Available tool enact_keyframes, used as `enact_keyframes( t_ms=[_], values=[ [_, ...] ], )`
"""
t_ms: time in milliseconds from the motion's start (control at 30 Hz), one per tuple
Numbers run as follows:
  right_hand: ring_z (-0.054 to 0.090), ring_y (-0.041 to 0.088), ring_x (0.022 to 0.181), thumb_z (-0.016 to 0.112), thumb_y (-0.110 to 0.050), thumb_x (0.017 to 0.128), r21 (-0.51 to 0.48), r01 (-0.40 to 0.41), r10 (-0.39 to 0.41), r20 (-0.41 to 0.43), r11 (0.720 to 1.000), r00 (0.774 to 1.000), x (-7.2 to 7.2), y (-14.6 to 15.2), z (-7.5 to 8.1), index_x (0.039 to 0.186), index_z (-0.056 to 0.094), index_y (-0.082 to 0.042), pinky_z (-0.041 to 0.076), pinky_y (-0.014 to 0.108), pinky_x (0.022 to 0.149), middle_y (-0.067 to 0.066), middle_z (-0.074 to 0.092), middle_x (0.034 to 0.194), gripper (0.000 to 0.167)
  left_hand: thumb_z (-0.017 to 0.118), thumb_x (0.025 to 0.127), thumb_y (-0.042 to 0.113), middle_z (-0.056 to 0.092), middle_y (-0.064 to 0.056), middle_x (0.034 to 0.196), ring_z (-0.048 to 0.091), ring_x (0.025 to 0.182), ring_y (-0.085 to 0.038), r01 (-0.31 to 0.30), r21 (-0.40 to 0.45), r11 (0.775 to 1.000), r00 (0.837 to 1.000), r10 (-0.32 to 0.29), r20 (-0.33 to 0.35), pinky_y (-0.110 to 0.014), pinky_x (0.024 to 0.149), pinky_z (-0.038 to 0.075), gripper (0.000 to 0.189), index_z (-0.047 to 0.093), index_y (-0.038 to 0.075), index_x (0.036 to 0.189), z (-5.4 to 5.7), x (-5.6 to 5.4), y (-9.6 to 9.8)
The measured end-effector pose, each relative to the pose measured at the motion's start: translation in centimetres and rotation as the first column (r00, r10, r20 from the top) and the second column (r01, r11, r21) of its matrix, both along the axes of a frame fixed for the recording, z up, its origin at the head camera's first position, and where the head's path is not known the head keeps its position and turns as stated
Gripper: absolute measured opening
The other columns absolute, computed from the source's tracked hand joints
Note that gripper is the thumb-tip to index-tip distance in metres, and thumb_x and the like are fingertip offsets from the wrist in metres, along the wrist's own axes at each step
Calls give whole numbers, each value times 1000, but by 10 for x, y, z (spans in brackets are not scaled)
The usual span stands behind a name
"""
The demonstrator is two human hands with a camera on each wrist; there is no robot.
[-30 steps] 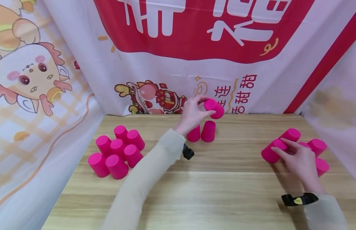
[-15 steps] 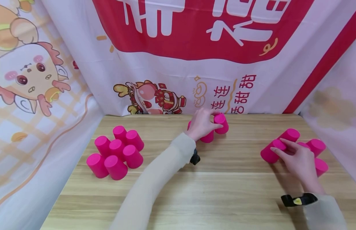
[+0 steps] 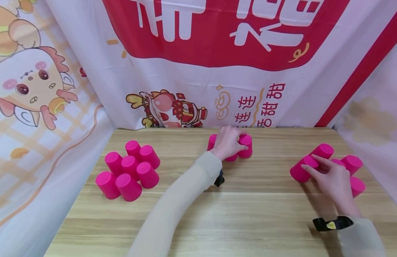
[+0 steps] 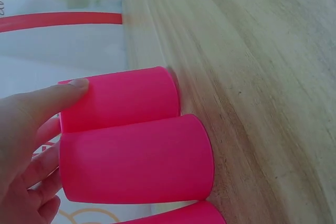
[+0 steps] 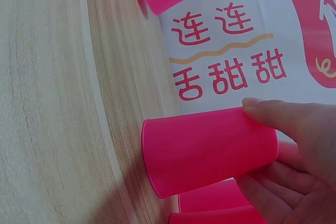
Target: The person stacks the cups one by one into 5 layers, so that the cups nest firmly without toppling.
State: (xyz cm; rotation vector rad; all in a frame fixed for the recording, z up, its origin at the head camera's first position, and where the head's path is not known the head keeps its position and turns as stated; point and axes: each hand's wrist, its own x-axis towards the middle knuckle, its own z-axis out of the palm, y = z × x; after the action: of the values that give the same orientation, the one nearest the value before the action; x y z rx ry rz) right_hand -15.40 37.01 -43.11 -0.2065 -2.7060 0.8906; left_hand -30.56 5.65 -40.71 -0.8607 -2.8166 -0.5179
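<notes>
Near the back middle of the table, my left hand (image 3: 228, 142) pinches a pink cup (image 3: 245, 146) that stands upside down at the right end of a short row. In the left wrist view the thumb lies on that cup (image 4: 123, 98), and a second cup (image 4: 136, 161) stands close against it. A further cup (image 3: 212, 142) shows left of the hand. On the right, my right hand (image 3: 334, 178) pinches another upside-down pink cup (image 3: 301, 171) near its narrow end. The right wrist view shows thumb and fingers on either side of this cup (image 5: 210, 148).
A cluster of several upside-down pink cups (image 3: 129, 166) stands at the left of the wooden table (image 3: 230, 221). Several more cups (image 3: 351, 164) stand around the right hand. A printed cloth (image 3: 204, 78) hangs along the table's back edge.
My left hand has brought its cup down and slightly right, setting it beside the other cups in the middle row. The right hand stays on its cup.
</notes>
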Motion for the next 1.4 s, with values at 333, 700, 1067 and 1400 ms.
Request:
enact_keyframes(
  t_ms=[333,700,1067,1400],
  values=[
    [64,43,103,76,-48,91,7,3,-3,-6,1000,1000,0,1,0,142,58,-2,41,6,66,27,67,120,71,80,87,48,69,6,123,54,113,-15,-26,-86,996,999,28,22,-32,109,34,53,71,24,132,1,-2,12],
    [63,40,100,74,-48,92,-37,-25,25,-11,999,1000,-9,-10,5,143,57,-3,46,9,60,27,67,119,70,84,83,48,68,1,128,57,115,-17,6,7,1000,1000,-6,-15,-36,108,37,62,69,17,134,7,3,-6],
    [65,33,108,75,-52,89,-132,-73,68,-45,989,997,-44,-44,26,144,59,-9,43,3,70,21,67,126,72,86,84,38,64,-2,137,53,126,-20,18,255,967,999,-9,-34,-40,112,33,62,64,16,138,38,28,-68],
    [60,31,114,74,-55,89,-198,-129,143,59,972,988,-79,-65,25,149,54,-13,55,37,91,15,63,132,77,88,83,34,62,-3,139,55,126,-24,-69,392,917,996,83,-18,-46,107,43,66,62,16,141,41,59,-144]
  ],
)
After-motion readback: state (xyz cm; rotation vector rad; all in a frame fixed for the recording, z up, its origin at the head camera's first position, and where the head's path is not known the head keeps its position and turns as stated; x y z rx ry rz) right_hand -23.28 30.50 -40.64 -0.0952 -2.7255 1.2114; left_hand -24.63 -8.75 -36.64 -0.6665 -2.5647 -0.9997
